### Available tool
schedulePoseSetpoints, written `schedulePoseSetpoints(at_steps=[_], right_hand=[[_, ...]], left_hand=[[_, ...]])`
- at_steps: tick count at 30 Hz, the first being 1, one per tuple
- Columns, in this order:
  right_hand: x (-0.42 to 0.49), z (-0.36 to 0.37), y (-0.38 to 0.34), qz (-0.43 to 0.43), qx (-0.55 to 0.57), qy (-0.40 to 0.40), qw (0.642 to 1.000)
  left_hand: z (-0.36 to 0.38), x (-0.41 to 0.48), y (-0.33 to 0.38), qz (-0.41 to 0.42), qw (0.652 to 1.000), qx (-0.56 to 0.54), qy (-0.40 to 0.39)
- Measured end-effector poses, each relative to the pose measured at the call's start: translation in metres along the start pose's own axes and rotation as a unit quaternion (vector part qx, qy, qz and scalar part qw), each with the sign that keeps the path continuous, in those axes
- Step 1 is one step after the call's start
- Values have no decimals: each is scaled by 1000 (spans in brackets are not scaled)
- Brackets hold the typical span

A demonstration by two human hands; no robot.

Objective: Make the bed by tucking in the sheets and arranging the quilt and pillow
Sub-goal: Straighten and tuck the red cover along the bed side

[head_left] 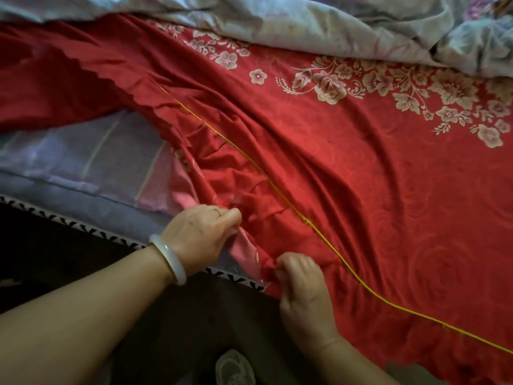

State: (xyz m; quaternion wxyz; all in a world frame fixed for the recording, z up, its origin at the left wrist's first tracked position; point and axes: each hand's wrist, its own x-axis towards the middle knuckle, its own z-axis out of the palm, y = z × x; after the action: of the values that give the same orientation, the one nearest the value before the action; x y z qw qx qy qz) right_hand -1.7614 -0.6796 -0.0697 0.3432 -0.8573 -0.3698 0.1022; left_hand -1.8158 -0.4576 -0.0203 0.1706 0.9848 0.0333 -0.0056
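1. Your left hand point(204, 232) was closed in a fist, pinching a bunch of the red sheet point(361, 190) at its ruffled edge, beside a strip of its pink underside; a pale bangle point(169, 258) sat on that wrist
2. Your right hand point(304, 282) was also curled shut, its fingers gripping the same ruffled edge of the red sheet just below and to the right of the left hand, close to the bed's side
3. The red sheet spread away from both hands across the mattress, creased near your grip and flatter farther off, with a thin yellow cord line point(277, 187) running diagonally just beyond your knuckles and a cream flower print toward the far right
4. A lilac striped under-layer point(91, 159) lay uncovered to the left of your left hand
5. The pale floral quilt point(319, 26) lay crumpled along the far edge of the bed, well apart from both hands
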Motion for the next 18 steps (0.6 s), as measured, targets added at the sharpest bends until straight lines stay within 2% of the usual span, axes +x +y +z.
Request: schedulePoseSetpoints(at_steps=[2, 4, 8, 11, 15, 18], right_hand=[[-4, -1, -9, 41, 72, 1, 997], [-6, -5, -18, 75, 97, -7, 992], [-11, -9, -31, -14, -14, -96, 995], [-16, -1, -29, -82, -144, -177, 970], [-9, -1, -25, -71, -159, -202, 964], [-13, -5, -21, -46, -161, -253, 953]], left_hand=[[-4, -12, 1, -2, 1000, -11, -11], [-6, -30, -1, 14, 998, -10, -56], [-3, -62, -8, 29, 984, 84, -156], [1, -69, -10, 13, 970, 155, -187], [-2, -76, -14, 32, 974, 168, -151], [-3, -79, -8, 26, 957, 151, -247]])
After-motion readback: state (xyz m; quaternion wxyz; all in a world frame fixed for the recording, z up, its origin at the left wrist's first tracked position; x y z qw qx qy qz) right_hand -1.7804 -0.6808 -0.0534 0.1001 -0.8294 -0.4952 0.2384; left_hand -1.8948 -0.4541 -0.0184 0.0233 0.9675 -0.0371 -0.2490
